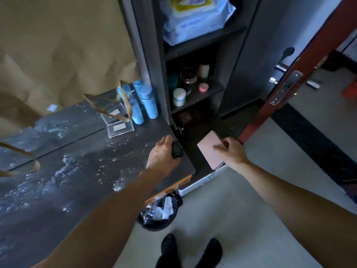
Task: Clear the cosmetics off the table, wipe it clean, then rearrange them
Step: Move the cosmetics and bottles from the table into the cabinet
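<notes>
Two bare forearms reached forward from the bottom of the view. At the right corner of the dark tabletop [87, 161], the left hand [161, 151] had its fingers curled round a small black lumpy object [176, 149], too dark to tell whether cloth or cosmetic. Just beside it, past the table edge, the right hand [231, 151] pinched a flat pink rectangular box [208, 151] by its near side, thumb on top and the other fingers hidden beneath. The box hung tilted in front of the open dark shelf unit [212, 91].

On that unit's middle shelf stood several small jars [179, 96], white, pink and teal among them, which suggested clearing was well under way. It looked unfinished: light-blue cylindrical bottles [146, 101] and a clear acrylic stand [119, 124] stood at the table's back right, near the shelf unit. Wiping appeared not yet done, since white powder [63, 171] lay scattered widely over the tabletop. Rearranging was left too.

A soft pack of wet wipes [195, 18] lay on the upper shelf, and a black-bagged waste bin [160, 211] sat on the floor below the table corner.
</notes>
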Available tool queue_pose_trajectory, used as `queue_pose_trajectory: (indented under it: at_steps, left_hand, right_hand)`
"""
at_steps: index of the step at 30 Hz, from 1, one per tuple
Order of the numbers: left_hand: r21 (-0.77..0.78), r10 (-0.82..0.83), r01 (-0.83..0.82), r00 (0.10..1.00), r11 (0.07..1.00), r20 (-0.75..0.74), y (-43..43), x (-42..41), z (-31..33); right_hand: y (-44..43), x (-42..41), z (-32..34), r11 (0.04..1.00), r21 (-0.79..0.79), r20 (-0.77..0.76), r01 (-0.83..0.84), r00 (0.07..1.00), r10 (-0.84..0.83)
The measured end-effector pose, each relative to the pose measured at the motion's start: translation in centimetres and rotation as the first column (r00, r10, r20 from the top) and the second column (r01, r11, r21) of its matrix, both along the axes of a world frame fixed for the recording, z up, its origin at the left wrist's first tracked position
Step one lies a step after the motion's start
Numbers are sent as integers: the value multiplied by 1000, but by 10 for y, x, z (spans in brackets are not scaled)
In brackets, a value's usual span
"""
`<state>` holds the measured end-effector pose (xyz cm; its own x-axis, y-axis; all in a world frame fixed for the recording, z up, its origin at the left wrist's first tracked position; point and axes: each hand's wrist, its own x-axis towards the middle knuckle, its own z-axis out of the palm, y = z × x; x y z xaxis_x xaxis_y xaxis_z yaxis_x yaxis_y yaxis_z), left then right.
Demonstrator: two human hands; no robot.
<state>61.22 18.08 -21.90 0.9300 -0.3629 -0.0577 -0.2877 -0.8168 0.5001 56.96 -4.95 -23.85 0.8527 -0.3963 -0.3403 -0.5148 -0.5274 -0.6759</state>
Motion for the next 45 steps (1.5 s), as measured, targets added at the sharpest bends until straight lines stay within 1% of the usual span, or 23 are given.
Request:
queue_pose_trajectory:
  at_steps: [5, 9, 12, 17, 22, 25, 26, 28, 29, 31, 32, 33, 34, 35, 36, 37, 38, 39, 40, 45]
  left_hand:
    - [46, -31, 34, 998, 998, -53, -57, 20, -31]
    - [70, -5, 11, 996, 998, -84, -93, 48, -72]
    - [104, 29, -16, 991, 994, -131, -113, 74, -107]
    - [168, 100, -68, 977, 983, -188, -132, 113, -160]
    - [217, 160, -109, 960, 970, -228, -146, 134, -188]
    - [201, 209, -164, 951, 966, -227, -150, 143, -199]
    - [197, 227, -186, 949, 963, -217, -151, 145, -201]
    - [197, 269, -231, 944, 953, -194, -153, 148, -205]
    - [191, 283, -248, 942, 950, -182, -154, 149, -206]
    - [159, 307, -282, 937, 946, -164, -156, 146, -209]
    - [138, 331, -311, 931, 940, -155, -157, 143, -210]
    - [117, 361, -346, 921, 931, -147, -158, 140, -211]
    - [91, 390, -381, 910, 920, -137, -159, 135, -211]
    - [63, 415, -410, 901, 910, -124, -159, 131, -211]
    - [39, 436, -434, 893, 900, -113, -159, 127, -212]
    - [24, 457, -457, 883, 889, -109, -158, 124, -212]
    - [15, 477, -478, 872, 878, -113, -157, 122, -212]
    - [5, 493, -496, 862, 868, -120, -157, 122, -212]
    - [-10, 504, -509, 855, 861, -124, -157, 124, -212]
    - [-36, 571, -579, 811, 814, -129, -167, 145, -215]
  right_hand:
    - [-52, 5, -31, 995, 29, -67, 97, 993, -95]
    - [-75, 37, -68, 988, 54, -98, 147, 985, -141]
    - [-85, 78, -96, 993, 46, -120, 111, 987, -105]
    - [-85, 157, -146, 999, 4, -107, 43, 993, -43]
    - [-73, 212, -180, 986, 95, -91, 134, 988, -126]
    - [-69, 237, -196, 978, 126, -81, 169, 984, -160]
    - [-69, 243, -201, 975, 131, -74, 182, 982, -174]
    - [-66, 247, -204, 978, 93, -56, 186, 982, -182]
    - [-64, 245, -204, 985, 61, -37, 161, 987, -158]
    - [-63, 234, -203, 998, 4, 17, 59, 998, -59]
    - [-64, 225, -203, 999, -49, 47, -15, 999, 17]
    - [-66, 214, -202, 982, -155, 84, -107, 989, 121]
    - [-69, 205, -202, 929, -305, 118, -210, 960, 256]
    - [-72, 198, -202, 838, -449, 133, -309, 905, 404]
    - [-76, 195, -203, 736, -546, 109, -401, 837, 537]
    - [-79, 195, -202, 648, -584, 46, -489, 777, 628]
    - [-82, 200, -203, 593, -577, -28, -561, 740, 672]
    - [-85, 206, -203, 570, -554, -87, -607, 723, 685]
    - [-88, 213, -204, 566, -537, -119, -626, 720, 683]
    - [-96, 234, -204, 578, -559, -132, -594, 752, 645]
